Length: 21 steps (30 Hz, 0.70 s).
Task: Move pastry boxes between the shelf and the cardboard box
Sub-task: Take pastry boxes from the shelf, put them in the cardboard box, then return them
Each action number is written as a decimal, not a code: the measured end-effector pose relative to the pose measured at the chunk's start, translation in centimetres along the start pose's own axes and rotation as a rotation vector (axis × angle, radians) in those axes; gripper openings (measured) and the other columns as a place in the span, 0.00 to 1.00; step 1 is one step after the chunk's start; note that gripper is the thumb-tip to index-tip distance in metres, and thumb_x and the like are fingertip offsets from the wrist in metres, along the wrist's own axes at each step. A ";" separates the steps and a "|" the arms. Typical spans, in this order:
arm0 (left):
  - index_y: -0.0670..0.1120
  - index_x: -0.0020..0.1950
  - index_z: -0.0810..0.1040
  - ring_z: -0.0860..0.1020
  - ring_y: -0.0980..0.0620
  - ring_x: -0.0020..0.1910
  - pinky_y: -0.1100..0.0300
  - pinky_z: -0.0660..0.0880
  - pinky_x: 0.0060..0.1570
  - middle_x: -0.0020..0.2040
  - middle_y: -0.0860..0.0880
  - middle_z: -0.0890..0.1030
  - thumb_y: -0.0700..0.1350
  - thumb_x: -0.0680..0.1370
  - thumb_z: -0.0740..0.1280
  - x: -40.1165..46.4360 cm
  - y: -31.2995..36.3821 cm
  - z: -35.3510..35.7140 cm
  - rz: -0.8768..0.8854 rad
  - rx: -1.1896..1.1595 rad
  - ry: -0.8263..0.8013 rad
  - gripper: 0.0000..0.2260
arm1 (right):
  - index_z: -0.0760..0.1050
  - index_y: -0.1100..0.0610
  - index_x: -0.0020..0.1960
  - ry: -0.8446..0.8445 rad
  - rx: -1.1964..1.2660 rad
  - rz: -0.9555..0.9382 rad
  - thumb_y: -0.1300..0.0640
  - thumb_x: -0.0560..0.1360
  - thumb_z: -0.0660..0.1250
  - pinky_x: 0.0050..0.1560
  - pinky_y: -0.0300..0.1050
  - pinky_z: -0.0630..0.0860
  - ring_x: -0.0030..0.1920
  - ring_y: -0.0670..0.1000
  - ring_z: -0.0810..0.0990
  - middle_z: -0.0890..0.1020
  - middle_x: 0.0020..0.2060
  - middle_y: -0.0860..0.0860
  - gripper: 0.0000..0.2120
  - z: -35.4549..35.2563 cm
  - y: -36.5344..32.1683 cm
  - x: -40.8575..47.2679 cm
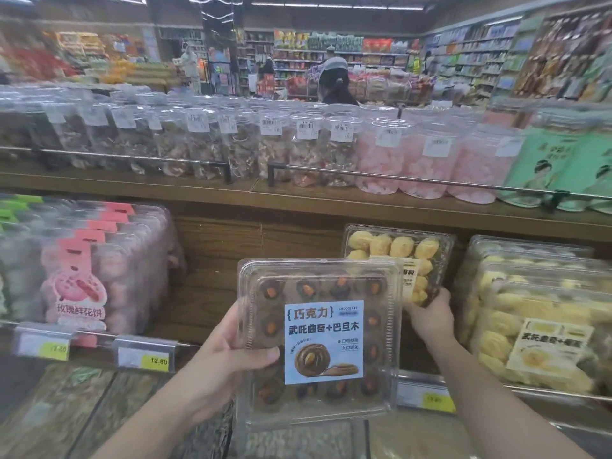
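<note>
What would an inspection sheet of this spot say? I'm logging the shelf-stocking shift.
Surface: wooden shelf, partly bare at the middle.
Job's things: chocolate cookie box held before the shelf; yellow pastry box upright at the shelf back. Cardboard box: nothing seen.
Clutter: pink pastry boxes at left, yellow boxes at right, clear jars above.
Grips: left hand holds the chocolate cookie box; right hand holds the yellow pastry box's lower corner.
Cables: nothing seen.
Surroundings: shop aisles; a person behind.

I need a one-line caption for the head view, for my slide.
Left hand holds chocolate cookie box; right hand grips yellow pastry box at shelf.
</note>
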<state>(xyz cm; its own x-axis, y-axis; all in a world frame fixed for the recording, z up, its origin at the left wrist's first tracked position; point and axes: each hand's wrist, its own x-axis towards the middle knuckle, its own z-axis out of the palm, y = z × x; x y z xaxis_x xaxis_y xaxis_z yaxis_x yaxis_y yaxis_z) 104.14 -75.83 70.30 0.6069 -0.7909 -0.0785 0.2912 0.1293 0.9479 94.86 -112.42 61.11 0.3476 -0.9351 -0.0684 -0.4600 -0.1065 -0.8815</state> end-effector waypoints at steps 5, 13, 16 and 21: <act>0.54 0.65 0.80 0.82 0.42 0.64 0.52 0.81 0.59 0.66 0.41 0.82 0.27 0.69 0.74 -0.5 -0.2 -0.1 0.014 0.012 -0.011 0.31 | 0.52 0.59 0.80 0.004 -0.008 -0.004 0.55 0.70 0.79 0.68 0.59 0.73 0.68 0.64 0.74 0.75 0.69 0.61 0.49 -0.2 -0.3 -0.3; 0.51 0.67 0.78 0.83 0.44 0.61 0.50 0.77 0.57 0.63 0.42 0.84 0.28 0.65 0.74 1.0 0.6 -2.7 0.058 0.043 0.062 0.34 | 0.56 0.62 0.78 -0.004 -0.009 -0.081 0.59 0.70 0.79 0.71 0.54 0.68 0.70 0.60 0.72 0.75 0.69 0.59 0.45 -1.4 -1.1 -4.8; 0.52 0.68 0.77 0.83 0.44 0.62 0.52 0.80 0.56 0.64 0.42 0.83 0.30 0.66 0.72 3.2 1.6 -5.6 0.069 0.039 0.097 0.33 | 0.62 0.63 0.77 -0.017 -0.066 -0.164 0.61 0.73 0.77 0.71 0.51 0.65 0.70 0.56 0.71 0.74 0.67 0.57 0.38 -1.7 -0.8 -7.8; 0.53 0.71 0.74 0.79 0.40 0.68 0.36 0.69 0.70 0.66 0.43 0.83 0.32 0.66 0.74 7.5 2.6 -10.3 0.072 0.080 0.143 0.35 | 0.59 0.63 0.78 -0.099 -0.246 -0.234 0.52 0.74 0.76 0.76 0.53 0.61 0.75 0.58 0.65 0.68 0.74 0.59 0.41 0.0 0.4 -9.6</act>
<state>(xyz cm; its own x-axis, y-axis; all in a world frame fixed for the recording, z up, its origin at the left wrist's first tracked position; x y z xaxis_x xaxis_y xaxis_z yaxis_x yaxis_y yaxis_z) 117.10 -75.28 69.01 0.7249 -0.6873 -0.0476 0.1872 0.1300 0.9737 91.37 -103.52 61.42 0.5390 -0.8397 0.0668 -0.5375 -0.4039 -0.7402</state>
